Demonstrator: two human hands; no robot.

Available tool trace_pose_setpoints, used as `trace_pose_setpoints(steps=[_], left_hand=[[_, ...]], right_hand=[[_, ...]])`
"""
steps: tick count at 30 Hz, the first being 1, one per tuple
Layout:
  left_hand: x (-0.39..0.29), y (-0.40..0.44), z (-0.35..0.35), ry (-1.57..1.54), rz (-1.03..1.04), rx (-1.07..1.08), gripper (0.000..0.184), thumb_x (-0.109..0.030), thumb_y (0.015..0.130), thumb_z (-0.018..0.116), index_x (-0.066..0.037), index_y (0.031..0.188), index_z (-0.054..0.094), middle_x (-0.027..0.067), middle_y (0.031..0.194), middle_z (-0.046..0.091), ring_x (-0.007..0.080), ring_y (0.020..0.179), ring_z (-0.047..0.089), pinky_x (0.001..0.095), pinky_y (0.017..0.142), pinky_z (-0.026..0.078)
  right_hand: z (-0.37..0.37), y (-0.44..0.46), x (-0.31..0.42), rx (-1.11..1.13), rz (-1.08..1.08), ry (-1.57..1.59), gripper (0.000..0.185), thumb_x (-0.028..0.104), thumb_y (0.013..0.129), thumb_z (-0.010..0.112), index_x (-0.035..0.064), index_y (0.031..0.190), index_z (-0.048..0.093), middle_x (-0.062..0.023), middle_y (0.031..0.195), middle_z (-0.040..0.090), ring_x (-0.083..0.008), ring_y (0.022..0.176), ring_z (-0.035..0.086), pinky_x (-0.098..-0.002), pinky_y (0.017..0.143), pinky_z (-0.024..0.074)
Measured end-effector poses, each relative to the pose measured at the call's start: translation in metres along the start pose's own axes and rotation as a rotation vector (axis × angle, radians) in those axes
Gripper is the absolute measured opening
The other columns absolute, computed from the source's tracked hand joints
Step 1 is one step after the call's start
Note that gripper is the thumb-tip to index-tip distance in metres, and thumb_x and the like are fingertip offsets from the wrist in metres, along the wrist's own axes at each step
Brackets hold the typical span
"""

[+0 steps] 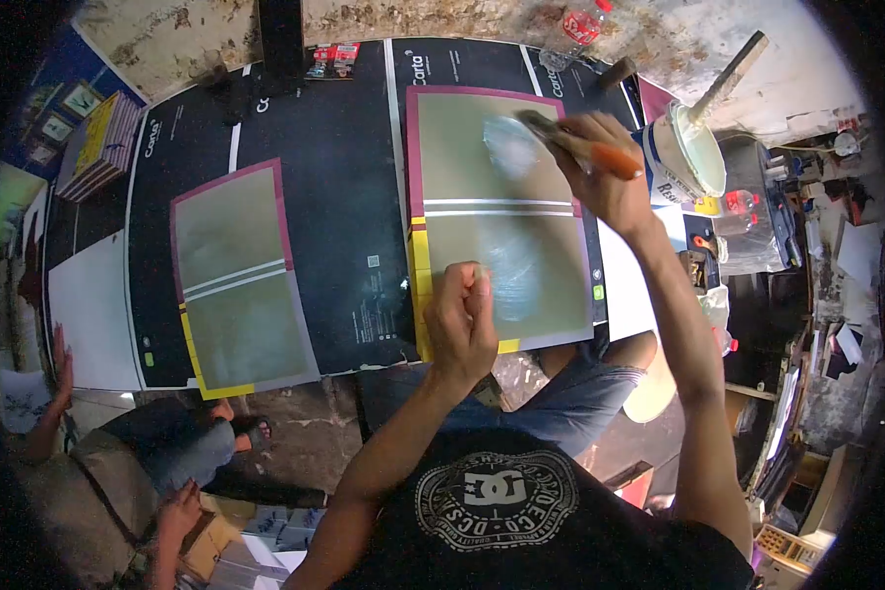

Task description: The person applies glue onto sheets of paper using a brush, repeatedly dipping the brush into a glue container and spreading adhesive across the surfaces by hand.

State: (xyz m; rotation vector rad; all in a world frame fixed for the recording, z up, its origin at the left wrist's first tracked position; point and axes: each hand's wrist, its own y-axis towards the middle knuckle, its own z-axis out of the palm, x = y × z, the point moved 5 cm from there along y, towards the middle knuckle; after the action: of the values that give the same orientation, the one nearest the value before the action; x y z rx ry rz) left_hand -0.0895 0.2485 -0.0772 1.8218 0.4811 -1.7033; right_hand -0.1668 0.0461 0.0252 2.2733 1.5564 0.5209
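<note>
A grey-green cover sheet [452,152] with maroon, yellow and pale edges lies before me, two white stripes across its middle. My right hand [610,187] is closed around an orange-handled brush [615,160], its blurred head over the upper half. Beside the brush head is a wet whitish glue-like patch [509,147]. Another streaky whitish patch [514,280] covers part of the lower half. My left hand [462,320] is a curled fist on the sheet's lower left, with nothing visible in it.
A similar cover sheet [231,246] lies to the left on the black printed table covering [339,197]. At the right stands a bucket [674,162] of whitish liquid with a stick in it. A bottle [580,25] and a book stack [98,147] are farther back. Another person [98,472] sits lower left.
</note>
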Motion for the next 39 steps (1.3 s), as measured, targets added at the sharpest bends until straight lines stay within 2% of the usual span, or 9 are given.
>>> trace_pose_setpoints(steps=[4,12,15,19,22,26,28,30,39], left_hand=[[0.002,-0.002,0.002,-0.003,-0.003,0.008,0.018,-0.018,0.097,0.051,0.0,0.094,0.055,0.0113,0.075,0.056,0.0191,0.062,0.053,0.0331,0.056,0.043],[0.002,0.001,0.003,0.034,-0.026,0.069,0.017,-0.016,0.095,0.054,0.001,0.097,0.056,0.0141,0.079,0.058,0.0244,0.067,0.057,0.0349,0.059,0.045],[-0.004,0.002,0.007,0.058,0.039,0.03,0.017,-0.015,0.095,0.055,0.001,0.098,0.056,0.0135,0.078,0.058,0.0239,0.065,0.055,0.0359,0.058,0.044],[-0.003,0.006,0.004,0.082,-0.239,0.18,0.015,-0.014,0.094,0.056,0.001,0.096,0.058,0.0138,0.081,0.06,0.0234,0.07,0.058,0.0338,0.061,0.046],[-0.042,0.018,0.023,0.113,0.281,0.097,0.013,-0.013,0.091,0.058,-0.001,0.095,0.06,0.0143,0.085,0.062,0.0266,0.078,0.061,0.0376,0.069,0.047],[-0.087,0.017,0.131,0.344,0.829,0.702,0.038,-0.039,0.092,0.053,-0.004,0.098,0.067,0.0145,0.096,0.067,0.0291,0.094,0.061,0.0548,0.097,0.035],[-0.057,0.037,0.19,0.758,0.798,1.179,0.061,-0.055,0.094,0.038,-0.003,0.094,0.071,0.0149,0.097,0.068,0.0296,0.101,0.061,0.0581,0.106,0.026],[-0.012,0.067,0.232,1.107,0.838,1.28,0.078,-0.064,0.094,0.026,-0.002,0.089,0.073,0.0158,0.094,0.07,0.0304,0.106,0.062,0.0573,0.111,0.021],[-0.012,0.144,0.218,1.334,0.787,1.327,0.091,-0.071,0.092,0.016,0.001,0.091,0.073,0.0187,0.095,0.07,0.03,0.105,0.063,0.0551,0.112,0.016]], right_hand=[[0.024,0.043,0.001,0.281,-0.542,0.152,0.018,0.02,0.081,0.068,0.012,0.097,0.071,-0.0074,0.098,0.068,-0.0286,0.094,0.06,-0.0389,0.085,0.0448],[0.007,0.012,-0.045,0.844,-0.257,0.097,0.032,0.029,0.079,0.072,0.0236,0.11,0.067,0.0017,0.117,0.059,-0.021,0.117,0.047,-0.0494,0.101,0.0315],[-0.012,0.009,-0.053,0.752,-0.282,0.058,0.032,0.026,0.077,0.075,0.0203,0.109,0.068,-0.0004,0.117,0.06,-0.0214,0.118,0.049,-0.0463,0.103,0.0342],[-0.069,0.002,-0.044,0.386,-0.101,0.172,0.029,0.018,0.08,0.075,0.0081,0.106,0.069,-0.0074,0.111,0.065,-0.0265,0.103,0.059,-0.0383,0.09,0.0481],[-0.122,-0.039,-0.043,-0.034,0.08,0.027,0.025,0.003,0.08,0.072,-0.0014,0.104,0.067,-0.0122,0.103,0.066,-0.0221,0.093,0.064,-0.0334,0.082,0.0509],[-0.175,-0.093,-0.055,-0.26,0.194,-0.217,0.027,0.002,0.078,0.073,0.0008,0.105,0.069,-0.0112,0.102,0.068,-0.0223,0.093,0.066,-0.0309,0.082,0.0521],[-0.199,-0.111,-0.045,-0.308,0.205,-0.242,0.027,0.001,0.078,0.073,0.0015,0.105,0.069,-0.0106,0.101,0.069,-0.0208,0.092,0.066,-0.0305,0.081,0.052],[-0.219,-0.135,-0.041,-0.284,0.158,-0.313,0.027,0.003,0.08,0.072,0.003,0.106,0.07,-0.0112,0.101,0.068,-0.0214,0.091,0.066,-0.0316,0.08,0.0518],[-0.26,-0.227,-0.029,-0.337,0.256,-0.387,0.026,-0.005,0.079,0.07,-0.0037,0.106,0.067,-0.0135,0.1,0.067,-0.0243,0.09,0.065,-0.0321,0.073,0.0544]])
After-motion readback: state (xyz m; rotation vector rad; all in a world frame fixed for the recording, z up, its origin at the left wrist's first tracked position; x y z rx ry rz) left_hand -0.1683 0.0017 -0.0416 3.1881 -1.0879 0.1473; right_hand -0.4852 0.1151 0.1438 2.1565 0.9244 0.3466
